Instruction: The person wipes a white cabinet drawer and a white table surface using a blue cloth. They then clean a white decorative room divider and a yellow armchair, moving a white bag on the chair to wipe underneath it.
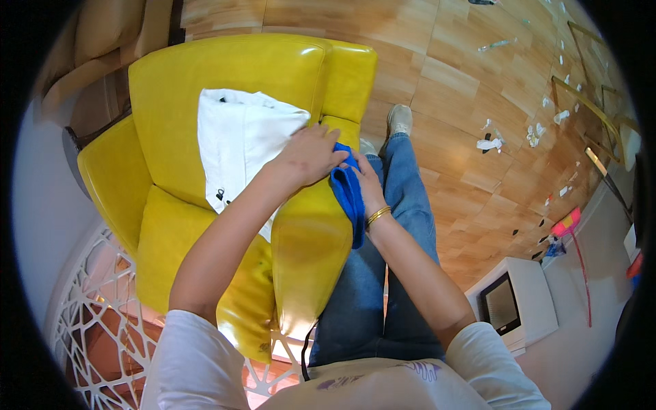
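Observation:
A folded blue cloth (350, 201) hangs over the outer side of the armrest of a yellow leather armchair (312, 241). My right hand (370, 182), with gold bangles at the wrist, grips the cloth from its outer side. My left hand (310, 154) lies on top of the armrest, its fingers spread and its thumb side touching the cloth's upper end. Beside and partly under my left hand and forearm, a white garment with black cord toggles (241, 138) rests folded on the seat. Part of the blue cloth is hidden beneath my hands.
A white cabinet with a dark-framed front (538, 302) stands at the lower right. Beyond it are a pink broom (566, 223) and scattered litter (535, 134) on the wood-look floor. Gold metal legs (589, 105) stand at the far right. A white openwork partition (97, 328) is at the lower left.

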